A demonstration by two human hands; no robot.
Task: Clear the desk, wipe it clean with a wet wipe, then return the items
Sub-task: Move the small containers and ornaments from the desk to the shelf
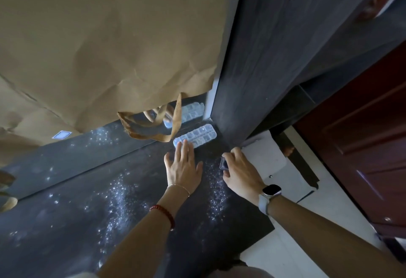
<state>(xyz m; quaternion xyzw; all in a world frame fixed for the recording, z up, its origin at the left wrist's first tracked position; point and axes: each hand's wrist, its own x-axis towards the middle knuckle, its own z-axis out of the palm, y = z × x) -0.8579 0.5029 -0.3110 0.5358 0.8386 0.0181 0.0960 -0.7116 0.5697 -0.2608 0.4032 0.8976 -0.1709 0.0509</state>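
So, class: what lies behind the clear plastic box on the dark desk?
Behind the clear plastic box stands a mirror, showing the box's reflection. Brown paper with a handle hangs over the mirror's upper part, hiding what is behind it. The left hand touches the box's near edge.

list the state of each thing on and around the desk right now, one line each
clear compartment box: lid closed, flat on the desk at the back corner, left fingertips on its near end
left hand: open, fingers straight
right hand: gripping a small dark object
desk: dark top speckled with white dust, not yet wiped
brown paper bag: crumpled, handles hanging toward the desk
smartwatch: on the right wrist, screen dark
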